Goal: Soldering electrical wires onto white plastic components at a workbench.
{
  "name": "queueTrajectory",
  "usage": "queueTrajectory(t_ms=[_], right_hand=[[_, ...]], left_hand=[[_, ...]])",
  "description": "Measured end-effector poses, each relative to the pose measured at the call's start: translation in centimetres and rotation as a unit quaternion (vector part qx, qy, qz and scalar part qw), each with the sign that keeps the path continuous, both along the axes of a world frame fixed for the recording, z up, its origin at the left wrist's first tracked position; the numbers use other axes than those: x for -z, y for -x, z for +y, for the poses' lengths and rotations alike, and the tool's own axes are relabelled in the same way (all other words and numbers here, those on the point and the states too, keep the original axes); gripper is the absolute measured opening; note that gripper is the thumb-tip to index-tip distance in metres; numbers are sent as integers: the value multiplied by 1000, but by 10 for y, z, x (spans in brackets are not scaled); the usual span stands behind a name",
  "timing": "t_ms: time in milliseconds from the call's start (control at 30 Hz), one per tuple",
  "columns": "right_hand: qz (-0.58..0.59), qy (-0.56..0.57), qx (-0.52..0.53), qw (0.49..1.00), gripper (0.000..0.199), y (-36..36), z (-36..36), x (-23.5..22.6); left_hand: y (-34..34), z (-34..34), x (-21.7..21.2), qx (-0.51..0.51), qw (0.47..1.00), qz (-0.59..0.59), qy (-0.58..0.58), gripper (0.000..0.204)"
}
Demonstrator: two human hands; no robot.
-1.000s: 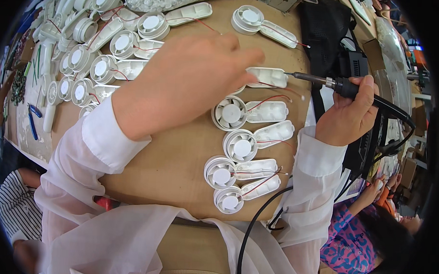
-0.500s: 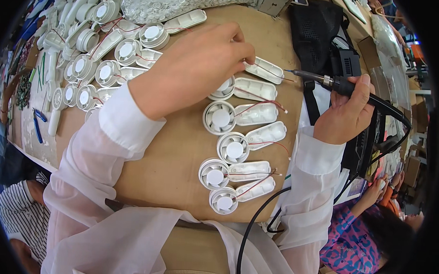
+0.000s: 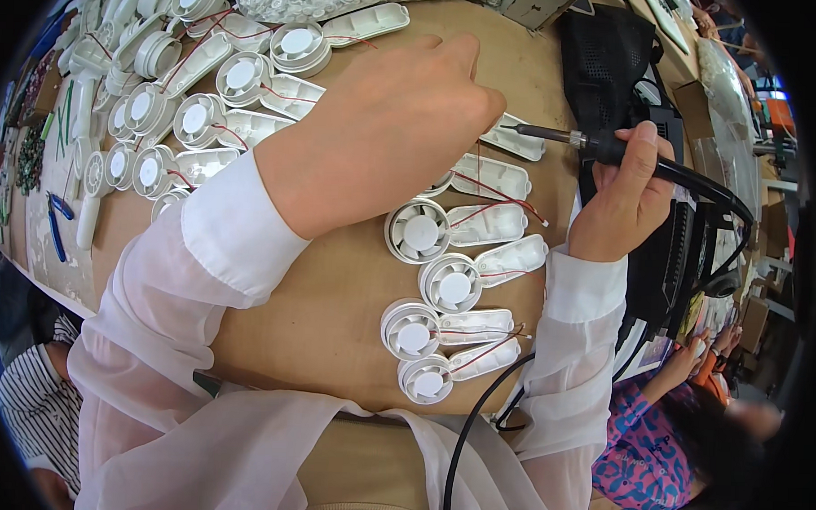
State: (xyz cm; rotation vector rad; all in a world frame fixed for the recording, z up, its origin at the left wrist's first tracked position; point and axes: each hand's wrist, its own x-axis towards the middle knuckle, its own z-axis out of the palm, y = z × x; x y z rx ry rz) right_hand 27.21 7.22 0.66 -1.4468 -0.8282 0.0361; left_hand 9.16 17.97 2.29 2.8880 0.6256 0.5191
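Seemingly against left fingers [image 3: 491, 103]: white handle [image 3: 522, 147]

Sheer white blouse [image 3: 248, 447] here, folk! Loose, creased sleeves [image 3: 140, 336] at eight and four o'clock, broad cuffs [image 3: 238, 227] (crisper than the rest), and a beige garment [image 3: 365, 465] at six!

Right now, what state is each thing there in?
Black-handled, metal-tipped soldering iron: gripped in the right hand.
Left hand: fingers curled, grip hidden.
Nearest round white plastic fans: lying unheld.
Nearest white trough-shaped plastic handles: hollow side up.
Blue-handled hand tool: lying unheld.
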Motion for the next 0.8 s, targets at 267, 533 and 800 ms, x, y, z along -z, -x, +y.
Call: queueTrajectory(t_ms=[267,533,800], right_hand=[[0,29,-5,1000,29,3,4,6],[-4,37,-27,999,29,3,5,8],[-6,34,-32,999,29,1,5,9]], left_hand=[[3,2,0,1,1000,5,11,5],[4,3,2,-3,1000,0,19,5],[4,4,1,-3,1000,5,14,5]])
